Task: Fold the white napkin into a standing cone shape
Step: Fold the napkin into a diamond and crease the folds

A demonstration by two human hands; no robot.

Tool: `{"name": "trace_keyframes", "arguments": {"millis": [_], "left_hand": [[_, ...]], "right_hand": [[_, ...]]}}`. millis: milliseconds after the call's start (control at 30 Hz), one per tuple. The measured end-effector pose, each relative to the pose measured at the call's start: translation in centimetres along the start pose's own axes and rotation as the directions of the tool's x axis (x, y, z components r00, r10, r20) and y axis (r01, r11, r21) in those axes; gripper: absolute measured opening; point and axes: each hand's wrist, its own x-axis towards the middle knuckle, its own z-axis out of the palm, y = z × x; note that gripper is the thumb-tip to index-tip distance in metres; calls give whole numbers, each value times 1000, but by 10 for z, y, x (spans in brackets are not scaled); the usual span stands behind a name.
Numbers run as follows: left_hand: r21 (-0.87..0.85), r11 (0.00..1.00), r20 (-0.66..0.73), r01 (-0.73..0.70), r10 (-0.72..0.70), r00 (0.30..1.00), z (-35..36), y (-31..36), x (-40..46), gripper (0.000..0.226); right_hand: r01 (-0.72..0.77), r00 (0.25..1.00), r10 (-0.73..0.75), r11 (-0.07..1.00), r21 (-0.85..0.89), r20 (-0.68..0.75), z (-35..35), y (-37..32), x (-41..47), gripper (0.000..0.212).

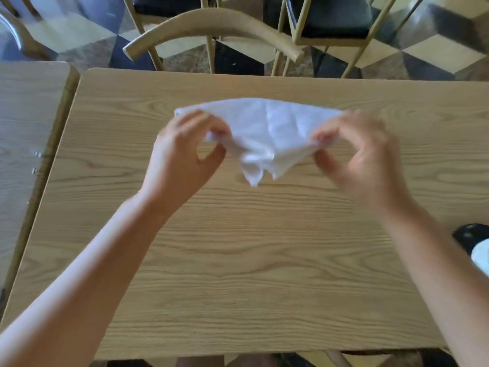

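Note:
The white napkin (pixel 267 128) hangs between my hands above the wooden table (pixel 238 260). It is spread wide at the top and sags to loose points in the middle. My left hand (pixel 182 154) pinches its left edge between thumb and fingers. My right hand (pixel 362 154) pinches the right edge in the same way and looks blurred. Both corners under my fingers are hidden.
A second table (pixel 29 123) stands close on the left with a narrow gap between. A curved wooden chair back (pixel 211 25) sits just beyond the far edge. A dark and white object (pixel 476 245) lies at the right edge.

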Motion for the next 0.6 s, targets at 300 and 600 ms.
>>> {"name": "trace_keyframes", "arguments": {"millis": [300,600], "left_hand": [[177,984,321,24,-81,944,50,-33,-106,45],[452,891,552,-45,-239,798,120,-26,-101,94]], "right_hand": [[-281,893,355,920,-273,275,62,22,-129,47],[-111,795,332,903,-416,508,113,42,-102,64]]}}
